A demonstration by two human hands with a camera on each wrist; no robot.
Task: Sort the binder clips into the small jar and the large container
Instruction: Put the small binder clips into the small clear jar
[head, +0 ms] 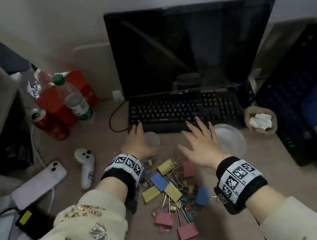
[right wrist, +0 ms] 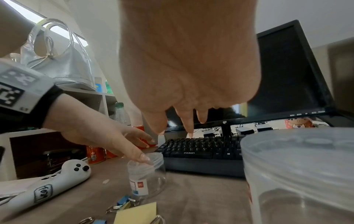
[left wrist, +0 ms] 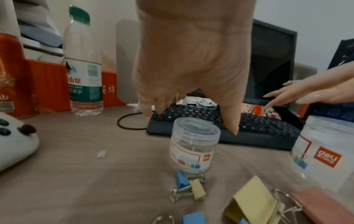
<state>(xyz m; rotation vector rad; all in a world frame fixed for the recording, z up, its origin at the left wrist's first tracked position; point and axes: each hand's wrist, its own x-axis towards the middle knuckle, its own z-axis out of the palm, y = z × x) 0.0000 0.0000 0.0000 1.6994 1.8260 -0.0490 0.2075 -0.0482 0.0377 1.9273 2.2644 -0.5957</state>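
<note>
A pile of several binder clips (head: pixel 172 191), yellow, blue and pink in big and small sizes, lies on the brown desk between my wrists. The small clear jar (head: pixel 153 141) stands just beyond it with its lid on. My left hand (head: pixel 138 140) hovers over the jar with straight, spread fingers. Its thumb tip is at the lid's rim (right wrist: pixel 147 159); I cannot tell if it touches. The large clear container (head: pixel 230 141) stands to the right, also lidded. My right hand (head: pixel 197 138) is open beside it, fingers spread, holding nothing.
A black keyboard (head: pixel 183 107) and dark monitor (head: pixel 193 44) stand right behind the jars. At the left are a water bottle (head: pixel 74 98), a red can (head: pixel 48 126), a white controller (head: pixel 85 168) and a phone (head: pixel 40 185). A small basket (head: pixel 260 121) and a blue keyboard (head: pixel 299 84) are at the right.
</note>
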